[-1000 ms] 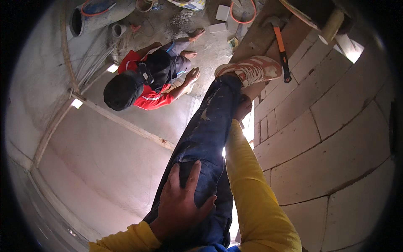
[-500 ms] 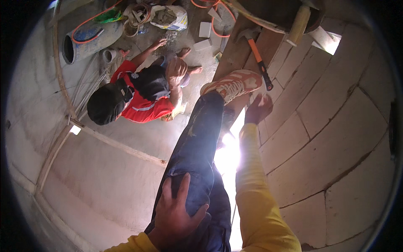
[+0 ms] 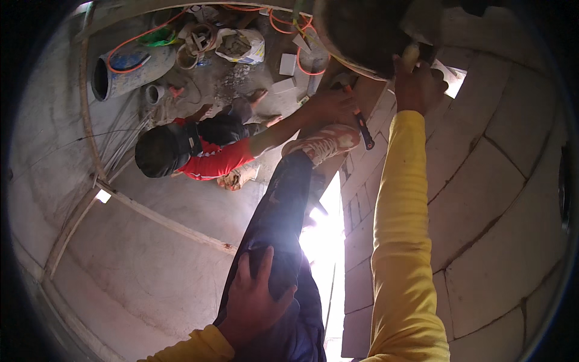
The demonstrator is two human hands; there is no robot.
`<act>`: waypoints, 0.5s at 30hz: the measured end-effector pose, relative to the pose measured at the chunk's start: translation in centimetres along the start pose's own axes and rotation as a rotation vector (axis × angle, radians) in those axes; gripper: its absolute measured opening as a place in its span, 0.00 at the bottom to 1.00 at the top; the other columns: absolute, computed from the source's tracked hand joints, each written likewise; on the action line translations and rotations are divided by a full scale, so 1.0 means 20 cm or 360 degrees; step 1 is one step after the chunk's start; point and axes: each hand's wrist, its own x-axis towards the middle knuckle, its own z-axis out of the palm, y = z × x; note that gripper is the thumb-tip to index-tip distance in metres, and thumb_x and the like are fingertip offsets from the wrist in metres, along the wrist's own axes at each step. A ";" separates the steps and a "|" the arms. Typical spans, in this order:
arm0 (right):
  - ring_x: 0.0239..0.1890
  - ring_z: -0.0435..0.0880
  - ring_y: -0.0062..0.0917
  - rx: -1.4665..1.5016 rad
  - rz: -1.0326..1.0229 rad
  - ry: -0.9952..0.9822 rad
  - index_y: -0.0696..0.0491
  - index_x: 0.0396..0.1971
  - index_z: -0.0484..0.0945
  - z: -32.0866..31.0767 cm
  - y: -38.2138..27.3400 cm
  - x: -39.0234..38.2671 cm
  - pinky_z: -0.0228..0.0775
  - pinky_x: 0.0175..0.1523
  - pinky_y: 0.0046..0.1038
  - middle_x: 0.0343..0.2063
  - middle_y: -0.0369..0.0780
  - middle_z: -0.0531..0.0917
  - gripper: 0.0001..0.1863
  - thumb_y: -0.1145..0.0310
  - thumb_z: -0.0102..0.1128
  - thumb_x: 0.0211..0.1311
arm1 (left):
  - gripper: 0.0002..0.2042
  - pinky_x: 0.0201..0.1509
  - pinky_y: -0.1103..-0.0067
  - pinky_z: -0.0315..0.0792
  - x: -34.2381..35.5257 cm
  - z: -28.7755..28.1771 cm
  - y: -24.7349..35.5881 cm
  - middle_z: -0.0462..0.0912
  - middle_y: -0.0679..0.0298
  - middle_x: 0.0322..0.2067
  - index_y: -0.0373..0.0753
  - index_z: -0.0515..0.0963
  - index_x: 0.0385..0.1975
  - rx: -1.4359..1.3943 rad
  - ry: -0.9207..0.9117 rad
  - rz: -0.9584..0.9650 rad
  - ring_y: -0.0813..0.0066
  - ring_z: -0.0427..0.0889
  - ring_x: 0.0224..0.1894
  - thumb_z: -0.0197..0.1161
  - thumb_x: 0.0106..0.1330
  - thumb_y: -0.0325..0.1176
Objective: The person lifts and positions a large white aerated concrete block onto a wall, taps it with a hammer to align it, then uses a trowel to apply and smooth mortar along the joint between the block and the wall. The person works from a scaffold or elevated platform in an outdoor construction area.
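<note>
My left hand [image 3: 256, 301] rests on the dark trousers [image 3: 280, 205] over my bent knee, fingers spread and holding nothing. My right arm stretches up and forward, and my right hand [image 3: 424, 87] is closed around the light wooden handle of a trowel [image 3: 411, 55]. Its greyish blade lies over a dark round tub [image 3: 356, 30] at the top of the view. A claw hammer [image 3: 364, 128] with an orange and black handle lies on a wooden plank [image 3: 369, 90], beside my shoe [image 3: 329, 143]. A co-worker's hand [image 3: 335, 107] reaches over the plank and partly covers the hammer.
The co-worker in red [image 3: 211, 158] is below on the left. On the floor beyond are a blue-stained drum [image 3: 129, 72], an open white sack [image 3: 250, 48], pale blocks [image 3: 288, 64] and an orange hose [image 3: 278, 24]. A block wall [image 3: 482, 211] rises on the right, beside a bright gap.
My right hand has moved up from near the hammer's handle and taken hold of the trowel. The co-worker's arm has stretched right, over the hammer. My left hand stays on the knee.
</note>
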 end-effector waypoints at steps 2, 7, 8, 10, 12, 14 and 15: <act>0.48 0.82 0.47 -0.0014 -0.0030 -0.0058 0.55 0.53 0.83 0.06 0.07 0.06 0.71 0.58 0.49 0.45 0.53 0.84 0.34 0.40 0.69 0.58 | 0.46 0.60 0.50 0.74 0.01 0.01 0.02 0.59 0.22 0.63 0.38 0.57 0.76 0.0033 -0.0005 0.0017 0.23 0.73 0.59 0.71 0.62 0.51; 0.50 0.80 0.52 0.0492 -0.0087 0.0230 0.59 0.49 0.82 0.03 0.28 -0.12 0.70 0.57 0.52 0.46 0.56 0.82 0.32 0.44 0.67 0.60 | 0.46 0.65 0.49 0.71 0.06 0.00 0.06 0.59 0.25 0.65 0.40 0.57 0.76 0.0078 -0.0097 -0.0115 0.24 0.69 0.64 0.72 0.62 0.51; 0.50 0.79 0.53 0.0608 -0.0093 0.0335 0.61 0.49 0.81 0.03 0.31 -0.21 0.69 0.57 0.53 0.47 0.57 0.81 0.32 0.44 0.67 0.61 | 0.46 0.66 0.49 0.70 0.05 0.03 0.06 0.59 0.26 0.65 0.40 0.56 0.76 0.0084 -0.0094 -0.0129 0.24 0.69 0.65 0.72 0.62 0.50; 0.49 0.77 0.48 0.0824 0.0007 0.0215 0.67 0.49 0.75 0.02 0.41 -0.50 0.67 0.55 0.50 0.45 0.55 0.78 0.33 0.49 0.70 0.63 | 0.46 0.68 0.50 0.69 0.08 0.10 0.07 0.59 0.28 0.66 0.41 0.56 0.77 0.0089 -0.0023 -0.0148 0.25 0.67 0.66 0.73 0.62 0.49; 0.54 0.75 0.48 0.1106 0.0509 -0.0204 0.67 0.57 0.69 -0.06 0.52 -0.82 0.65 0.61 0.50 0.50 0.57 0.76 0.36 0.49 0.67 0.67 | 0.46 0.67 0.50 0.70 0.11 0.16 0.12 0.60 0.32 0.67 0.40 0.56 0.76 0.0165 -0.0043 -0.0177 0.28 0.68 0.66 0.74 0.60 0.46; 0.58 0.75 0.48 0.1064 0.0707 -0.0424 0.63 0.60 0.69 -0.05 0.74 -1.10 0.65 0.64 0.48 0.54 0.56 0.76 0.34 0.50 0.65 0.69 | 0.47 0.67 0.51 0.70 0.12 0.21 0.16 0.60 0.33 0.67 0.40 0.56 0.76 0.0260 -0.0020 -0.0158 0.29 0.69 0.66 0.74 0.60 0.45; 0.60 0.75 0.48 0.1041 0.0747 -0.0523 0.62 0.61 0.68 -0.03 0.86 -1.20 0.66 0.65 0.47 0.56 0.55 0.76 0.33 0.51 0.63 0.70 | 0.47 0.68 0.52 0.69 0.15 0.29 0.17 0.60 0.33 0.67 0.41 0.56 0.77 0.0251 0.0012 -0.0125 0.30 0.68 0.67 0.74 0.60 0.46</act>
